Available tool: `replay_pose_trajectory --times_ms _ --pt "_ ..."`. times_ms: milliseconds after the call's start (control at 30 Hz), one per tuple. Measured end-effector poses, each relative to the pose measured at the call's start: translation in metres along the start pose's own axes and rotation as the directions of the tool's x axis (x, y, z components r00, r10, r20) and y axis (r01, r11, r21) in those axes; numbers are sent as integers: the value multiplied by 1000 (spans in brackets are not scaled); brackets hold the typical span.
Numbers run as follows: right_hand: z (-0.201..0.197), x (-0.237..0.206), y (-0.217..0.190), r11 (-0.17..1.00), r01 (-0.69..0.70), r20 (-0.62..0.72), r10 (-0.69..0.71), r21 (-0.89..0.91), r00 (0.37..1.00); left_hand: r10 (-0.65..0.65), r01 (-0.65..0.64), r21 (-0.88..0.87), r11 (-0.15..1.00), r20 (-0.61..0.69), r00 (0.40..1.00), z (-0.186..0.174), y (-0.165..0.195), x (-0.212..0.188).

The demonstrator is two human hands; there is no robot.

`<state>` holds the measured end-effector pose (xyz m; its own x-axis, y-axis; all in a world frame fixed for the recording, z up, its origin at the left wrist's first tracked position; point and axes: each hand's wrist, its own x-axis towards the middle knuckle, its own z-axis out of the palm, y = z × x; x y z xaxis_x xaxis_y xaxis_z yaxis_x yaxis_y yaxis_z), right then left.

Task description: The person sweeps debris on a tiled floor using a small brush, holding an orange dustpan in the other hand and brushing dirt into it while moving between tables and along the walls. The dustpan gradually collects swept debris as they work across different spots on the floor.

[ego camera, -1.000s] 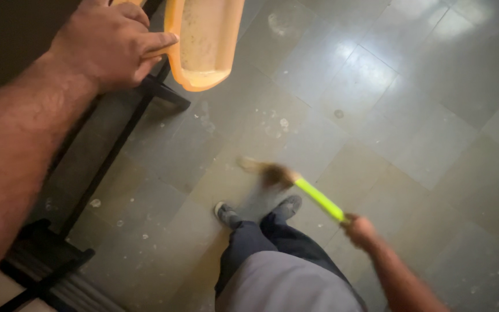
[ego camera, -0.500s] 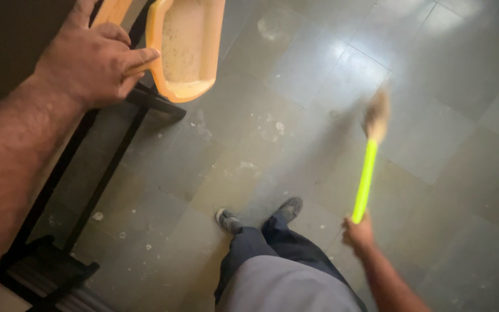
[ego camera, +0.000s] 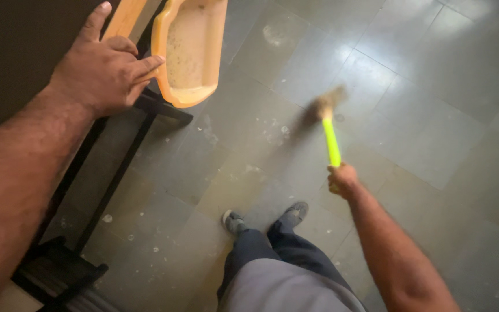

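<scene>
My left hand rests half-open against the tilted orange chair seat, fingers spread; my right hand is clenched round the yellow-green broom handle, bristles on the tiled floor ahead.

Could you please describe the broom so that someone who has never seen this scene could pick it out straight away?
Start from the grey tiled floor, right of the tipped orange chair that the left hand steadies. The broom stretches from the right hand out over the tiles. Its bright yellow-green handle and blurred straw-coloured head set it apart; nothing else there is that colour.
</scene>
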<state>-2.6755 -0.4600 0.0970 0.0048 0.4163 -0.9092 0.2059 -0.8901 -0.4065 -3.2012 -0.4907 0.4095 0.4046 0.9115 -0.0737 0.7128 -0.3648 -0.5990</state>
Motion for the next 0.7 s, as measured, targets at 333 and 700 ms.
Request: replay_pose_trajectory --times_ms 333,700 --pt "-22 -45 94 998 24 -220 -12 51 975 -1 -1 -62 998 -41 999 -7 -5 5" --pt "19 -1 11 973 10 26 -4 -230 1000 -8 9 -91 996 12 1000 -13 -6 6"
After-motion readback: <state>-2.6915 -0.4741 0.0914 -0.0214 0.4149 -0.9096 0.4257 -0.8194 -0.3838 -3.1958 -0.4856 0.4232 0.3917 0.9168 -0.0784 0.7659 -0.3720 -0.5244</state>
